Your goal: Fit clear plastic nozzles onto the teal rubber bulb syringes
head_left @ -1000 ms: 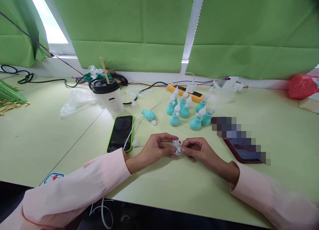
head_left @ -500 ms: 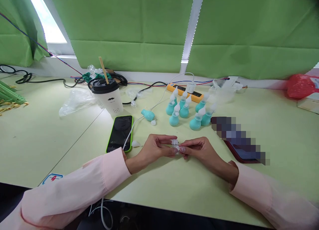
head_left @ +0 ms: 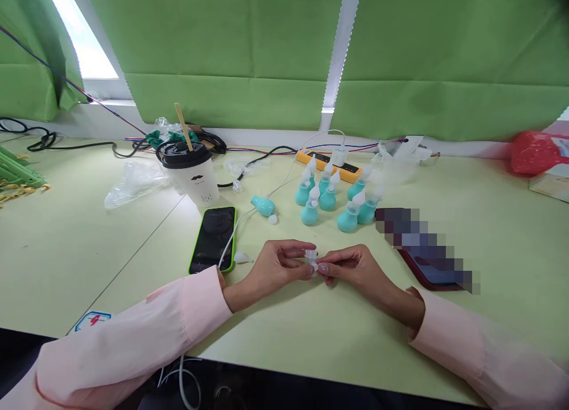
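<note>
Between finger and thumb, my left hand [head_left: 278, 265] grips a small clear plastic piece [head_left: 311, 256]. The fingertips of my right hand [head_left: 351, 265] are pinched at the right side of the same piece, partly hiding it. Beyond the hands stand several turquoise squeeze bulbs [head_left: 347, 220] with translucent pointed tips. One turquoise bulb [head_left: 263, 205] lies on its side without a tip, and a small white cap-like piece [head_left: 272, 219] is beside it. A loose translucent tip [head_left: 242, 257] rests left of my left hand.
A green-edged phone [head_left: 214, 238] lies at left, crossed by a white cable. Behind it stands a lidded paper cup [head_left: 198, 182]. An orange power strip [head_left: 329, 164] is at the back. Another phone [head_left: 427, 259], partly pixelated, lies at right. Plastic bags and a red package [head_left: 536, 152] sit farther back.
Both hands stay at the clear piece with almost the same grip. The whole view has shifted very slightly; the objects on the table have not moved.
</note>
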`<state>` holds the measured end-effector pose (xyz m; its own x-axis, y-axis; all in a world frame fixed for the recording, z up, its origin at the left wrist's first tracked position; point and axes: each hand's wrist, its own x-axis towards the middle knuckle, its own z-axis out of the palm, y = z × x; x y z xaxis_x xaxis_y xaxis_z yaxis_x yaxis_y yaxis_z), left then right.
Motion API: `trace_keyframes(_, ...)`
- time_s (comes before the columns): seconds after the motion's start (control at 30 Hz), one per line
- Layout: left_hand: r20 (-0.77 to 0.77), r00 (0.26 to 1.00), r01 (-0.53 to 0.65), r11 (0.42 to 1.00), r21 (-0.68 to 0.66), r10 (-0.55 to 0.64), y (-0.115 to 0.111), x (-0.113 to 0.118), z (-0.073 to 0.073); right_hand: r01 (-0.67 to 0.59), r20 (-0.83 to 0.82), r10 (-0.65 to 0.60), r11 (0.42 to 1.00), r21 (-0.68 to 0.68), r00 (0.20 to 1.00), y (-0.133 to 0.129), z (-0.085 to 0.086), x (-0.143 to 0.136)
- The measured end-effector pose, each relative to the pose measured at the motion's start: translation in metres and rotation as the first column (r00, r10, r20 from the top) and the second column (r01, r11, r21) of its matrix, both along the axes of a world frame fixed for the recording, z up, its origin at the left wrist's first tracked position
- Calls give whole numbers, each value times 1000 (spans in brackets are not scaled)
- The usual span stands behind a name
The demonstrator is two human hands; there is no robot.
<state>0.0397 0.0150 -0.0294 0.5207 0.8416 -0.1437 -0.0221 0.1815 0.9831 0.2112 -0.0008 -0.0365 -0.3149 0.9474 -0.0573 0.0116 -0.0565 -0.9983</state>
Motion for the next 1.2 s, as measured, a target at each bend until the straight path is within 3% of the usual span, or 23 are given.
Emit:
trace_keyframes(0.27,24,999,46,995,91,-48,-4,0,0,49,70,-52,998,35,996,-5,1,-4)
trace_keyframes(0.43,61,997,48,998,46,-50,-2,0,-1,91,58,-99,989,118,993,-8,-1,-6)
trace_keyframes(0.6,113,993,16,1000,-20,-13,-3,0,8,131,-37,-128,989,74,991,-3,-3,-5)
trace_keyframes(0.7,163,986,27,999,-27,-22,-5,-2,12,89,-58,-83,990,106,995,-3,-4,-5)
trace_keyframes(0.8,220,973,82,996,-46,-70,-5,-3,13,16,51,-28,975,224,998,-7,-7,-5)
trace_keyframes(0.9,268,955,157,984,-86,-129,-4,-4,11,-2,200,-85,916,401,976,-10,-10,-4)
trace_keyframes(1.03,271,953,177,974,-139,-135,-2,-3,9,22,284,-267,764,645,921,-10,-9,-2)
trace_keyframes(1.2,267,957,186,945,-270,-112,-1,-2,5,45,285,-423,619,784,860,-12,-5,-4)
